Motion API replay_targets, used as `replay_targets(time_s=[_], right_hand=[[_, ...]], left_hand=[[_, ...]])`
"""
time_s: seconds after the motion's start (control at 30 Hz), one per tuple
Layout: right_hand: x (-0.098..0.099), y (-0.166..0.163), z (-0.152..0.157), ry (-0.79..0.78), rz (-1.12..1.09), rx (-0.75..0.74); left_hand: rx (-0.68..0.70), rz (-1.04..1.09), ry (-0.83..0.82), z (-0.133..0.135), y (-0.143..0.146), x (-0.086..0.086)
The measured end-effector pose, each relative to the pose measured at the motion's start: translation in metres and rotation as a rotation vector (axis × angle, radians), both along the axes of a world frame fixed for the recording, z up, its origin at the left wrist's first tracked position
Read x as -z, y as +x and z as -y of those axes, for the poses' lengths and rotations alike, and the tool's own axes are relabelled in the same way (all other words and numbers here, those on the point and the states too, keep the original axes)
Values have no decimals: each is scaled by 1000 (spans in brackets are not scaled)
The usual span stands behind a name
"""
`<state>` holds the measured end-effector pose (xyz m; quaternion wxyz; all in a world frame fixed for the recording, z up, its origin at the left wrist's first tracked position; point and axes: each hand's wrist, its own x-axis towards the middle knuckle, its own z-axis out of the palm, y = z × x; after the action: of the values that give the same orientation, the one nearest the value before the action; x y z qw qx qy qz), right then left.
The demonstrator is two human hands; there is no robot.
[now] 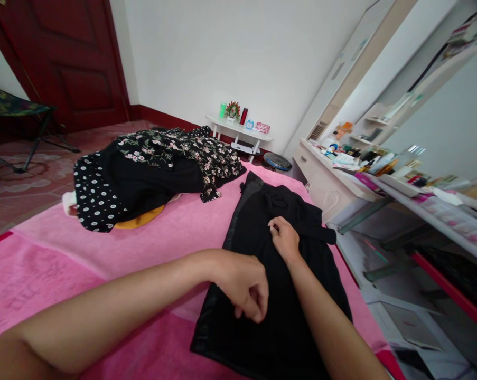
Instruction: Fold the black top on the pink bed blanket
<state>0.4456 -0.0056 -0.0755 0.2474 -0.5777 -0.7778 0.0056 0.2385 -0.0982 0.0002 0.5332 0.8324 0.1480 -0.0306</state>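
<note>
A black long-sleeved garment point(246, 227) lies lengthwise on the pink bedspread point(175, 237), with a shinier dark strip along its left side. One sleeve end points out to the right. Over its lower middle, my left hand point(242, 287) is curled, thumb and fingers pressed together; black cloth behind hides whether anything is pinched. Farther up, my right hand point(284, 238) rests on the garment near the sleeve, fingers bent closed at the cloth. What lies inside its fingertips cannot be made out clearly.
A heap of clothes point(155, 169), floral, dotted and plain black, lies on the bed's far left. Behind stands a small white shelf point(238, 125). A cluttered dressing table point(333, 174) with a mirror is at right; a folding chair point(20, 111) stands by the red door point(75, 63).
</note>
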Motion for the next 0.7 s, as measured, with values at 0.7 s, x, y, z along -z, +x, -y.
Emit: replay_targets(time_s=[0.7], right_hand=[[-33, 64, -42, 104, -198, 509]], left_hand=[[-731, -116, 890, -63, 1, 87]])
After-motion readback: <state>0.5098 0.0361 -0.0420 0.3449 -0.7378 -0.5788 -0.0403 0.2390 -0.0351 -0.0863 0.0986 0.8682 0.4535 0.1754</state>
